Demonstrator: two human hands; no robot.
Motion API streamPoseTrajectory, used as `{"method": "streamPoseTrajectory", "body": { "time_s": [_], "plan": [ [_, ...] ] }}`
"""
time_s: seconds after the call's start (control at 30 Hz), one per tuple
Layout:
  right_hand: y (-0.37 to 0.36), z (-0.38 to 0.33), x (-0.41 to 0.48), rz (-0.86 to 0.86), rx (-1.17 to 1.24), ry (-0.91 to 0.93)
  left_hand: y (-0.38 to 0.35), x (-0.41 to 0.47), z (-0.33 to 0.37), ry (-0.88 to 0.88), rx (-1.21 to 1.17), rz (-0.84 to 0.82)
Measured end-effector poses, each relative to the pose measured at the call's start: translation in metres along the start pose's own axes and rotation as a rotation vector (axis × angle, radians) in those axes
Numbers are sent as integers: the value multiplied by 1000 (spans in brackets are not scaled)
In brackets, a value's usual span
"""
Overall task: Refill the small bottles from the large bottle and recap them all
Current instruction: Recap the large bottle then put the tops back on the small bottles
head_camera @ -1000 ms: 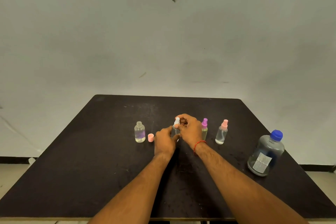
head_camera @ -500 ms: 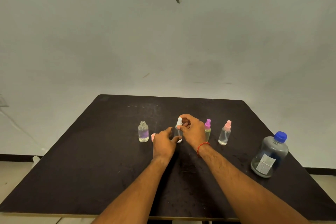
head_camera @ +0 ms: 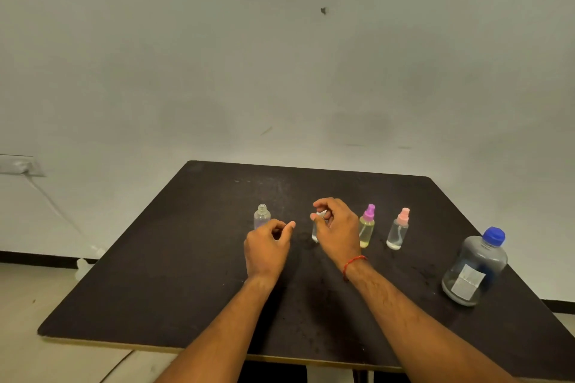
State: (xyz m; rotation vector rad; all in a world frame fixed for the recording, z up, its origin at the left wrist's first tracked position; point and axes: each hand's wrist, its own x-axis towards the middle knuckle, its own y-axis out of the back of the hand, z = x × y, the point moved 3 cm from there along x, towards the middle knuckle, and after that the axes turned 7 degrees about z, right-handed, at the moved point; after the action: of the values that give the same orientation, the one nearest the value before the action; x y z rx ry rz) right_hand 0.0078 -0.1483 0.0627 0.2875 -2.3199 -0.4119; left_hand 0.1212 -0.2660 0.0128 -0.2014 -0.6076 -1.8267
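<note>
- Pale, scuffed wall rises behind a dark table [head_camera: 155, 289] that carries every bottle.
- The right grip [head_camera: 337, 230] is narrow, pinching the white top of a clear spray bottle [head_camera: 315, 234] that stands near the table's middle. I cannot tell whether that top is seated on its thread.
- With only the top held and no hand on the body, a hard twist would likely turn or tip the light bottle. A crooked start could also cross the thread and let it leak.
- The left grip [head_camera: 267, 247] has curled fingers just in front of the uncapped small bottle [head_camera: 262, 215], towards the left of the row. Whether it holds anything I cannot tell.
- A careless move of that hand could knock the open bottle over and spill what is in it. No cap for it is visible, so it may be missed at recapping.
- The purple-topped spray bottle [head_camera: 367, 227] stands just beside the right hand, and the pink-topped spray bottle [head_camera: 397, 230] stands beyond it. A swing of the wrist could topple either.
- The large bottle [head_camera: 476, 270], blue cap on, stands close to the table's right edge, where a nudge outward could send it off. Pouring from its wide body into a narrow neck would probably slop.
</note>
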Motion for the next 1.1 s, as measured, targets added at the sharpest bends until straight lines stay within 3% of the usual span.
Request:
{"method": "streamPoseTrajectory", "body": {
  "time_s": [0.47, 1.1],
  "plan": [
    [-70, 9, -21, -237, -75, -90, 39, 28, -48, 71, 45, 63],
    [-102, 23, -24, -303, -157, -154, 6, 49, -64, 101, 68, -133]
  ]
}}
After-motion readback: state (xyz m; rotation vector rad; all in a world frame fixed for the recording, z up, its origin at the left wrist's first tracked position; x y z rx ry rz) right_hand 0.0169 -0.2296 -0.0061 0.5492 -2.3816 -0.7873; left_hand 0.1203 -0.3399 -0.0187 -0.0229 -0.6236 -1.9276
